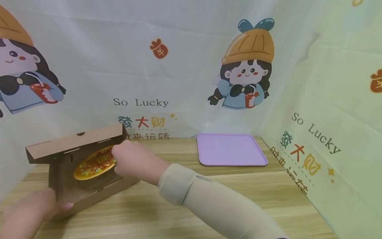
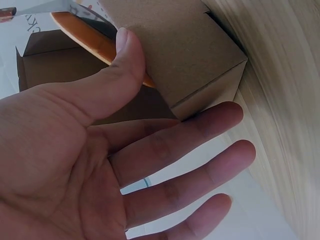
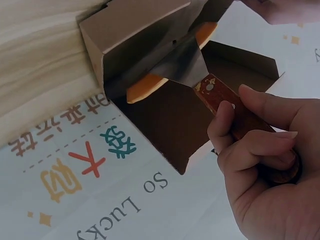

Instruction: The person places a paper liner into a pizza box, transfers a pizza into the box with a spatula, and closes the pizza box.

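Note:
An open cardboard pizza box stands at the left with its lid raised at the back. Inside lies a toy-looking pizza with a yellow-orange rim and colourful topping. My right hand is over the box's right side. Its fingers curl round the brown handle of a scraper, whose flat metal blade overlaps the pizza. At the box's left front corner is my left hand. Its thumb lies at the wall's top edge, and the other fingers stretch out straight past the corner.
A purple tray lies at the back right of the wood-grain table. A printed cloth with cartoon figures and lettering hangs behind and along the sides. My right forearm crosses the front of the table.

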Tool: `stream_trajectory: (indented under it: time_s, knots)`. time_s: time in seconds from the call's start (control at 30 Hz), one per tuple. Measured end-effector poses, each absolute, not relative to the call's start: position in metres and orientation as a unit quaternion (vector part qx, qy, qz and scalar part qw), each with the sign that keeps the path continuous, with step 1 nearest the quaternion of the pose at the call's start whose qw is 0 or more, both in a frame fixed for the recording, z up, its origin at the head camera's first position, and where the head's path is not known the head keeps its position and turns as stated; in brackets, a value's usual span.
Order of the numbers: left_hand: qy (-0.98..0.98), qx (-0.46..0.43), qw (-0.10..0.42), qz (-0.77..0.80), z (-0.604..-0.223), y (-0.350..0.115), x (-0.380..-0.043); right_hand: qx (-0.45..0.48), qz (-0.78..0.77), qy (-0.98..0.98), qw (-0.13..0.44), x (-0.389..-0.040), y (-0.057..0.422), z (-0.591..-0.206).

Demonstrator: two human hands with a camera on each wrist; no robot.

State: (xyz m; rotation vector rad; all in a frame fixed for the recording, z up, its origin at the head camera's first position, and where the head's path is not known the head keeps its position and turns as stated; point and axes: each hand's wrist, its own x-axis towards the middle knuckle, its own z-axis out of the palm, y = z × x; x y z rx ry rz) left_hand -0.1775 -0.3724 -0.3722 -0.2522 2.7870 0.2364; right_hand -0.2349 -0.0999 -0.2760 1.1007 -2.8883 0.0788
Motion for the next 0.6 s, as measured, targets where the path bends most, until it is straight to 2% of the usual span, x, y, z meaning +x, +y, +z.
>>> stream_trajectory:
  time_s: [0.27,0.6]
  knots:
    - [0.972,-0.121,0.185,0.080,-0.367,-0.365,-0.179,0.365,0.019,-0.931,0.008,-0.238,-0.119,-0.262]
    - [0.971,-0.119,0.195,0.063,-0.370,-0.368,-0.184,0.326,-0.020,-0.945,-0.006,-0.239,-0.136,-0.248]
